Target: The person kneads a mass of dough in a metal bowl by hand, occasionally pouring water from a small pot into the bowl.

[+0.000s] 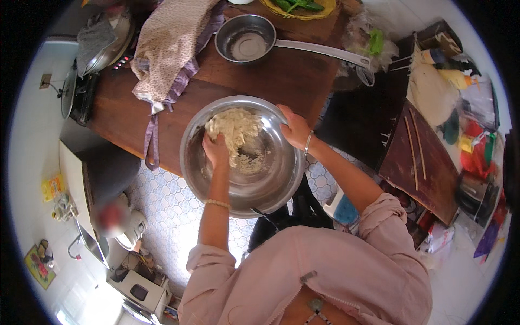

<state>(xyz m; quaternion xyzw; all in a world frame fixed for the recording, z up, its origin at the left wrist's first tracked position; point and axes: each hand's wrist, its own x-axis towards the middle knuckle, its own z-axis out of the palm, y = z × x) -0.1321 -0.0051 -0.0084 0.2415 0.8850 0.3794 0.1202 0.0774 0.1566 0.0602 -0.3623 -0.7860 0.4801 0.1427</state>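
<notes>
A large steel mixing bowl [272,183] stands partly over the edge of the brown wooden table. Pale, shaggy dough [233,126] lies against its far left wall, with loose floury crumbs [254,162] beside it on the bottom. My left hand [216,150] reaches inside, its fingers pressed into the dough's near left side; the fingertips are partly hidden. My right hand [294,126] grips the bowl's right rim, thumb towards the inside and fingers along the outside.
Beyond the bowl, a steel ladle-like pan [245,38] with a long handle lies on the wooden table [219,87]. A patterned apron [166,53] hangs over the table's edge at left. Green peppers [300,5] fill a yellow basket at the back. Two wooden sticks [411,152] rest on a board at right.
</notes>
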